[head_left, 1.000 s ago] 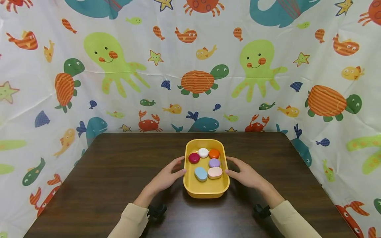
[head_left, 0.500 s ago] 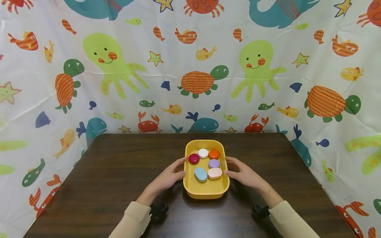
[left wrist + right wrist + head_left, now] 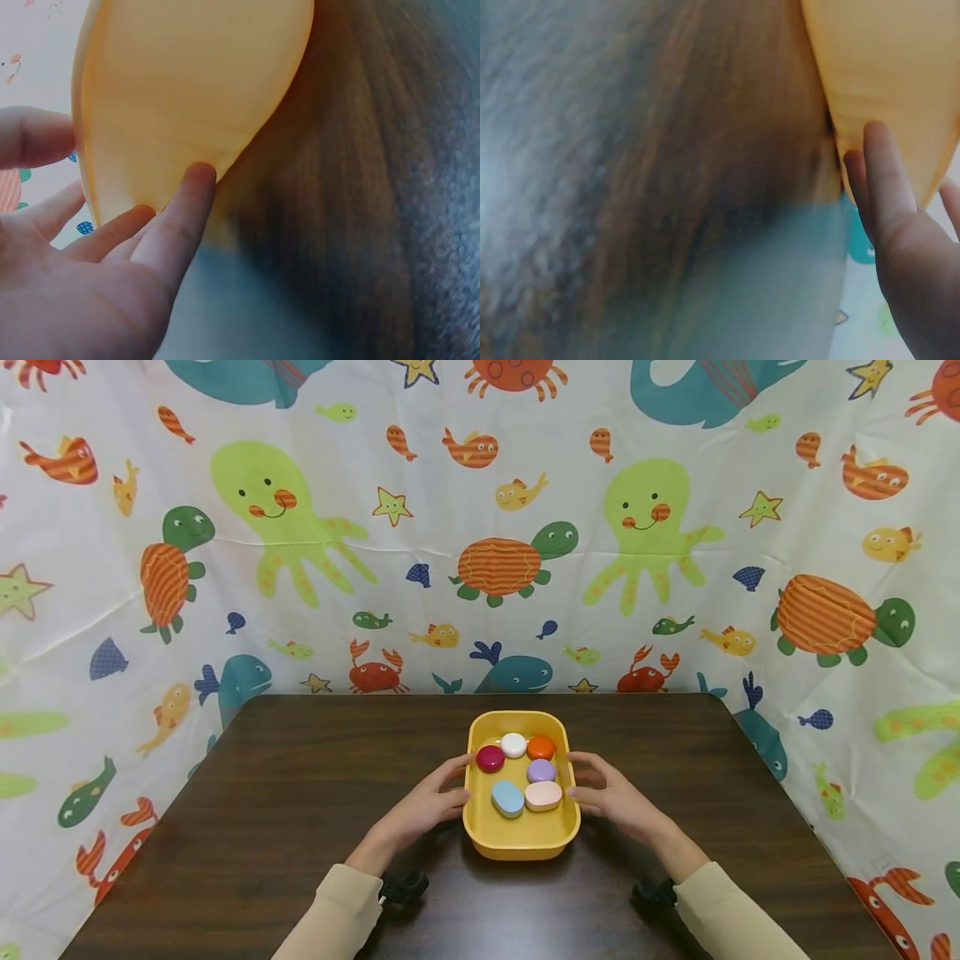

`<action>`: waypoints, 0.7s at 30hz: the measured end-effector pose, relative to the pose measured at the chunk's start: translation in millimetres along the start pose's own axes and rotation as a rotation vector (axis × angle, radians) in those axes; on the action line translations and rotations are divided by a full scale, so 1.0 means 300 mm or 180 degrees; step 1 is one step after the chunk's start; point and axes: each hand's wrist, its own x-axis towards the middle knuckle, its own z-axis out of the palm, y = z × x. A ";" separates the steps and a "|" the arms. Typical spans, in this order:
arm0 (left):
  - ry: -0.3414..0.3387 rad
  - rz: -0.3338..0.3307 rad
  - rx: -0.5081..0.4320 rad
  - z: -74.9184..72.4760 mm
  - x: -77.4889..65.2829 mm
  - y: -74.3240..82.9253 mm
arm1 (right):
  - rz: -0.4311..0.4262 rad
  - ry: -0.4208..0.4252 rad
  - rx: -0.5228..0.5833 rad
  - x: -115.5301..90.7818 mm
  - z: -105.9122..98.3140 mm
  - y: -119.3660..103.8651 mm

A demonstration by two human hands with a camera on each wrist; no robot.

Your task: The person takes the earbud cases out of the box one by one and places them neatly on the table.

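The yellow tray (image 3: 519, 833) lies between left hand (image 3: 429, 799) and right hand (image 3: 619, 797), extended fingers at its sides.

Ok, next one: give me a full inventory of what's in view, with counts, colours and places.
Tray: 1, yellow, on the table between the hands
Crimson piece: 1, crimson, tray's left side, towards the far end
White piece: 1, white, far end of tray
Orange piece: 1, orange, right of the white
Lilac piece: 1, lilac, just nearer than the orange
Blue piece: 1, light blue, left of the pink
Pink piece: 1, pale pink, nearer than the lilac
Table: 1, dark brown, under the tray
Backdrop: white, sea-animal prints, behind and beside the table
Left hand: 1, tray's left side
Right hand: 1, tray's right side
Sleeves: 2, cream, forearms
Wrist devices: 2, black, wrists
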 end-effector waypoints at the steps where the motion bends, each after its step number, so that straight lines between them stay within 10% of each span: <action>1: -0.0005 -0.0007 -0.0003 0.000 0.000 0.001 | -0.0016 -0.0003 0.0046 -0.001 0.000 0.002; 21: 0.0218 -0.0164 -0.0044 0.009 0.001 0.015 | -0.0017 0.0074 0.0140 0.004 0.003 0.011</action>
